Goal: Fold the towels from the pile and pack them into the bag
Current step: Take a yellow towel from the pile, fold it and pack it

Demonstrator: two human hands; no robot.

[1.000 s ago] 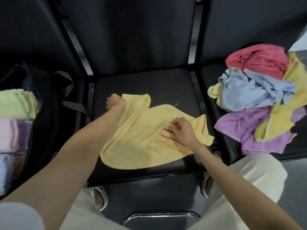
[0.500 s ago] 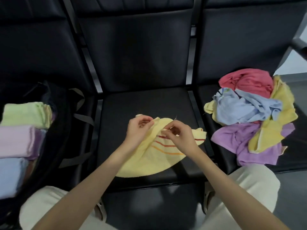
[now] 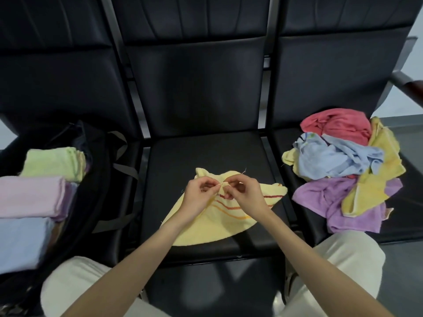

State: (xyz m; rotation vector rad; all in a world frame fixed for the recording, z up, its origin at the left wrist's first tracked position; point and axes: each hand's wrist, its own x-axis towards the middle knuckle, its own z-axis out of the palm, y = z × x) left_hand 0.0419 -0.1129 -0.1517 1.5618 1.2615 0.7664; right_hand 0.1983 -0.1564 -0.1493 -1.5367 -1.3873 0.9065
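A yellow towel [image 3: 219,223] with orange and red stripes lies on the middle black seat [image 3: 206,154]. My left hand [image 3: 198,197] and my right hand [image 3: 246,194] meet over its far edge, and both pinch a bunched corner of it between fingers and thumb. The pile of loose towels [image 3: 343,170], pink, blue, yellow and purple, sits on the right seat. On the left seat stands an open black bag [image 3: 98,179] holding folded towels [image 3: 39,193], green, pink and blue.
The seats form one row with upright black backrests [image 3: 194,83] behind. A metal armrest [image 3: 405,81] sticks out at the far right. My knees in pale trousers [image 3: 338,266] are at the seat's front edge. Bag straps [image 3: 123,170] hang toward the middle seat.
My left hand came in from the towel's far left corner to meet my right hand at the middle. The towel went from spread out to gathered and partly doubled over.
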